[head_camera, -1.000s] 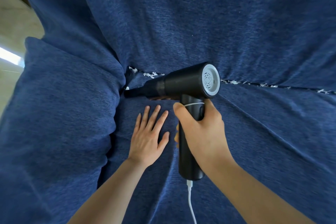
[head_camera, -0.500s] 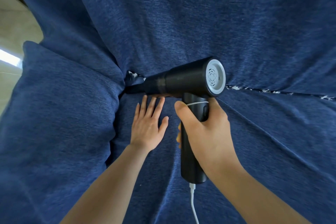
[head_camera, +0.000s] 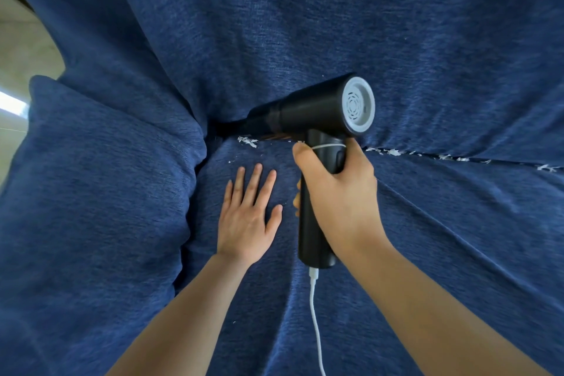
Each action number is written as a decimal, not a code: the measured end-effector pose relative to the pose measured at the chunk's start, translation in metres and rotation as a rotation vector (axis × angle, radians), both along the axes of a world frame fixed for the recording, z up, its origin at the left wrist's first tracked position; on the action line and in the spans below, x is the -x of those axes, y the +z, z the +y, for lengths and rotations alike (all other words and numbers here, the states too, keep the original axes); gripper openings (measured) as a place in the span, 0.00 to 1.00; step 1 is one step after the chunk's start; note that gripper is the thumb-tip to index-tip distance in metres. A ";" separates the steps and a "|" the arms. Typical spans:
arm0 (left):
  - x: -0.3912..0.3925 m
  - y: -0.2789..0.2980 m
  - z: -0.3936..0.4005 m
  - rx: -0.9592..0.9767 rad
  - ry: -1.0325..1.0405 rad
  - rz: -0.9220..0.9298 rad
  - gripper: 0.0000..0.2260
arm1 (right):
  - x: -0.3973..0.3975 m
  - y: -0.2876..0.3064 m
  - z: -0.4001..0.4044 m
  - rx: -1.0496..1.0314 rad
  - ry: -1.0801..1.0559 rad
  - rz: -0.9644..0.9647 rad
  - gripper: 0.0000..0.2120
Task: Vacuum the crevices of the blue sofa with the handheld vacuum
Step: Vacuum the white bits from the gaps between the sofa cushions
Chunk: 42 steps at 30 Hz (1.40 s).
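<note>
Vacuum: I have the black handheld vacuum (head_camera: pixel 317 114) low over the blue sofa (head_camera: pixel 335 24), its nozzle pushed into the dark corner where the back crevice meets the side cushion (head_camera: pixel 100 180). The grey vented end cap faces back toward me.

Right hand: my right hand (head_camera: pixel 338 192) is wrapped round the vacuum's upright grip, thumb lying across the front near the top, fingers curled behind.

Left hand: my left hand (head_camera: pixel 247 214) lies flat on the seat cushion (head_camera: pixel 457 238) just beside the grip, fingers straight and slightly spread, holding nothing; it looks to be pressing the seat down to open the gap.

Crevice: the seam between seat and backrest runs off to the right. White scraps (head_camera: pixel 247 141) sit just below the nozzle, and more white bits (head_camera: pixel 393 152) line the seam to the right of the vacuum.

Cable: a white cable (head_camera: pixel 316 320) hangs from the base of the grip toward me.

Step in hand: I judge this as working the left end of the back crevice, with most of the seam not yet cleaned.

Next move: I would draw the nozzle rightward along the seam, tip kept in the gap, moving the flat hand along with it to keep the crevice open, and keep the cable clear.
</note>
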State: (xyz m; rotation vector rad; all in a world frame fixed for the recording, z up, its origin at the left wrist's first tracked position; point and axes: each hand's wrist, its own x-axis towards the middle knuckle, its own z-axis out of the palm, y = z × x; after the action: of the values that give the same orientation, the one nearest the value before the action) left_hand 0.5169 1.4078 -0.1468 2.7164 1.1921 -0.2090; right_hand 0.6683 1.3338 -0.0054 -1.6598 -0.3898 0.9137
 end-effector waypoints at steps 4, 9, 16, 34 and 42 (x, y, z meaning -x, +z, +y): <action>-0.002 0.002 0.000 0.013 -0.004 -0.017 0.34 | 0.002 -0.008 0.010 0.010 0.012 -0.032 0.10; -0.001 0.001 0.000 -0.001 0.013 -0.017 0.30 | 0.001 -0.008 0.008 0.027 0.044 -0.062 0.09; 0.002 -0.005 0.000 -0.038 0.001 -0.001 0.26 | -0.004 -0.007 0.001 0.032 0.074 -0.052 0.09; 0.001 -0.006 0.001 -0.040 0.015 0.029 0.28 | -0.010 0.027 -0.055 0.068 0.117 -0.032 0.08; 0.001 -0.005 0.000 -0.039 0.011 0.001 0.28 | -0.015 0.031 -0.058 0.098 0.126 -0.102 0.09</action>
State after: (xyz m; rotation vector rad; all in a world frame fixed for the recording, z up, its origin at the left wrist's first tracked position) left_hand 0.5160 1.4079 -0.1518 2.7426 1.2230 -0.1884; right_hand 0.6832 1.2754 0.0256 -1.7922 -0.5320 0.9558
